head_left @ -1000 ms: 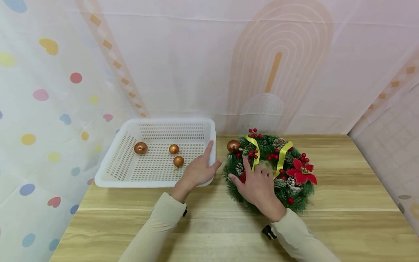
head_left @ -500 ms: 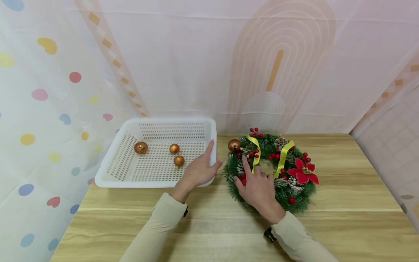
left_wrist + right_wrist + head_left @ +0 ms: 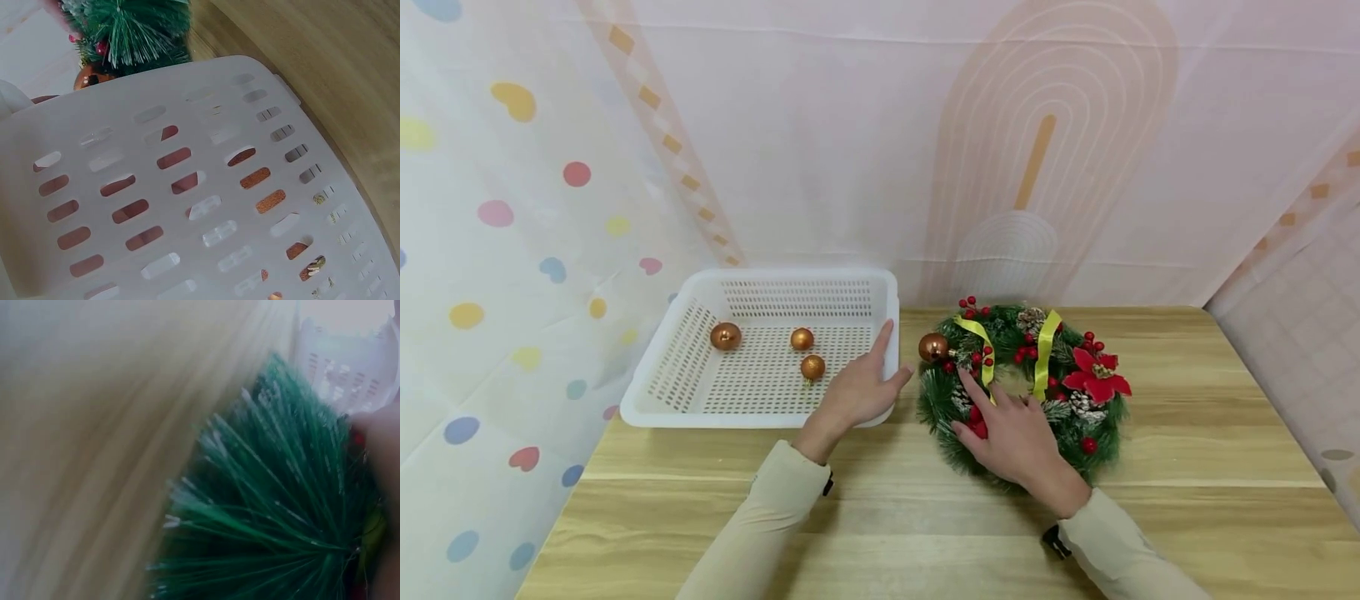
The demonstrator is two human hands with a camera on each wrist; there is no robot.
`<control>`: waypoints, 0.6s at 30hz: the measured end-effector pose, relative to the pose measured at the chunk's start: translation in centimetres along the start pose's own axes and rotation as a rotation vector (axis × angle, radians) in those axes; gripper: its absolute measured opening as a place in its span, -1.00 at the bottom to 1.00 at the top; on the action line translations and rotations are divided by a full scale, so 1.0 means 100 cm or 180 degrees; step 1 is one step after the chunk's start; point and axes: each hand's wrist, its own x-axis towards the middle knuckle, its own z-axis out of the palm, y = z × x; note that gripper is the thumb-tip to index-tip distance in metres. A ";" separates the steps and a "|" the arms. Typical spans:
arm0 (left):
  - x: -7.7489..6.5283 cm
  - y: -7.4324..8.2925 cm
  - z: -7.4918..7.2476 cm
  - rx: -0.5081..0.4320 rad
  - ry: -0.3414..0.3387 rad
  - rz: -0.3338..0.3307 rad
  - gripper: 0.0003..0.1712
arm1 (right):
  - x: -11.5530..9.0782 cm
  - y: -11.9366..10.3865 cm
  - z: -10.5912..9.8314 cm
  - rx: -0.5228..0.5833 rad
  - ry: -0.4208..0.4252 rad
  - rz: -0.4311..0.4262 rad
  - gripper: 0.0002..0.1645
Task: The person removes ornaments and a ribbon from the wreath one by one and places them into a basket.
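Note:
My left hand (image 3: 857,392) lies over the front right corner of a white slotted plastic basket (image 3: 640,392). Its index finger is straight along the right rim, and its thumb points outward past it. Skin shows through the basket's slots in the left wrist view. On the right lies a green Christmas wreath (image 3: 943,417) with red berries, pine cones, yellow ribbon and a red poinsettia (image 3: 1097,375). My right hand (image 3: 1018,442) grips its front left part, fingers bent toward the centre hole and index finger extended near the berries. A shiny copper bauble (image 3: 933,347) sits on the wreath's left edge.
Inside the basket are a larger copper bauble (image 3: 726,337), a small golden bauble (image 3: 802,338) and a glittery bauble (image 3: 812,367). The wooden table (image 3: 910,533) meets a patterned cloth backdrop (image 3: 850,167) behind and a dotted cloth (image 3: 497,292) on the left.
My right hand has shifted right and slightly down. The wreath has turned a little counterclockwise, its bauble moving down and its poinsettia up. My left hand stays at the basket.

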 end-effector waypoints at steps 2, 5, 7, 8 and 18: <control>0.000 -0.001 0.000 0.0004 -0.0005 -0.0001 -0.06 | -0.003 0.006 -0.002 0.0013 0.0017 -0.0120 -0.09; 0.000 -0.001 0.001 0.0000 -0.0020 -0.0007 -0.06 | -0.007 0.015 -0.002 0.0041 0.0055 -0.0278 -0.08; 0.000 -0.001 0.001 -0.0006 -0.0026 -0.0016 -0.06 | -0.009 0.019 -0.003 0.0053 0.0075 -0.0358 -0.08; 0.000 -0.001 0.001 -0.0006 -0.0026 -0.0021 -0.06 | -0.010 0.021 -0.003 0.0062 0.0080 -0.0389 -0.08; 0.002 0.000 0.001 0.0074 0.0037 -0.0056 -0.05 | -0.012 0.026 -0.003 0.0096 0.0121 -0.0476 -0.08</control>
